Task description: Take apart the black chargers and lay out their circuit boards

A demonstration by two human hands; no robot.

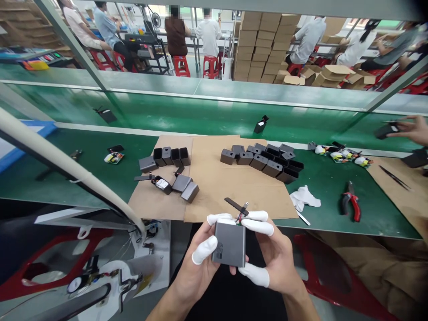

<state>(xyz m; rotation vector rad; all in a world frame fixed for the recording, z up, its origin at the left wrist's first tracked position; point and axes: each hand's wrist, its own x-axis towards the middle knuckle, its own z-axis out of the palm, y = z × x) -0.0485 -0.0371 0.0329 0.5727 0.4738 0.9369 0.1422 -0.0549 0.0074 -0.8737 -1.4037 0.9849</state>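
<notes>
In front of my body, both hands grip a dark grey charger case (230, 244) with faint print on its face. My left hand (204, 252) closes on its left side, thumb on the front. My right hand (274, 247) pinches the right side, thumb at the lower corner and fingers by the top edge. White finger cots cover several fingertips. A black strip-shaped cover (236, 205) with metal prongs sticks up from the open top, joined by thin wires. Just beyond, a similar case with a white part inside (162, 183) lies on the cardboard (214, 196).
Empty black cases (267, 162) stand grouped on the cardboard, more (170, 156) at left. Circuit boards (344, 154), red pliers (351, 203), tweezers (394, 177) and white tissue (304, 198) lie right. A co-worker's hand (414, 129) holds a case. A pale hose (73, 174) crosses the left.
</notes>
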